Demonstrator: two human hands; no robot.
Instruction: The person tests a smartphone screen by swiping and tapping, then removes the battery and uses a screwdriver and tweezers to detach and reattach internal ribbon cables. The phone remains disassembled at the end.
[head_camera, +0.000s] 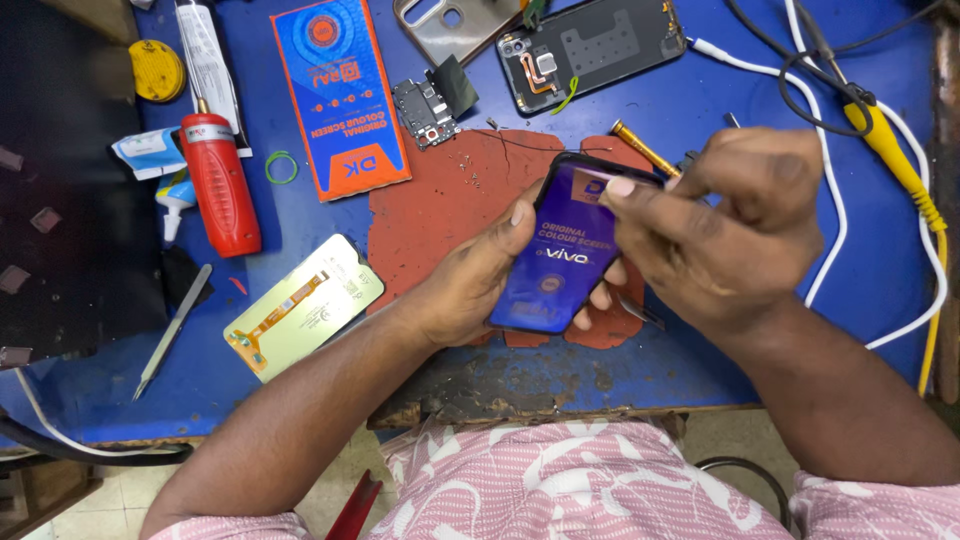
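left hand (470, 285) cradles the phone (560, 250) from below; right hand (720, 225) pinches its top edge.

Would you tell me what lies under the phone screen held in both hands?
Under the phone screen the left hand cups it, fingers showing at its right edge, above a red mat on the blue table. The mat directly beneath is covered.

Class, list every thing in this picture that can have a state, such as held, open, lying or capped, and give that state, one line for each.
Phone screen: held over the red mat, blue film on.
Left hand: gripping the screen from beneath.
Right hand: fingertips at the screen's top edge.
Phone body: back open, insides showing.
Circuit board: out, lying loose.
Spare screen: lying back side up.
Red bottle: lying down, capped.
Tweezers: lying unused.
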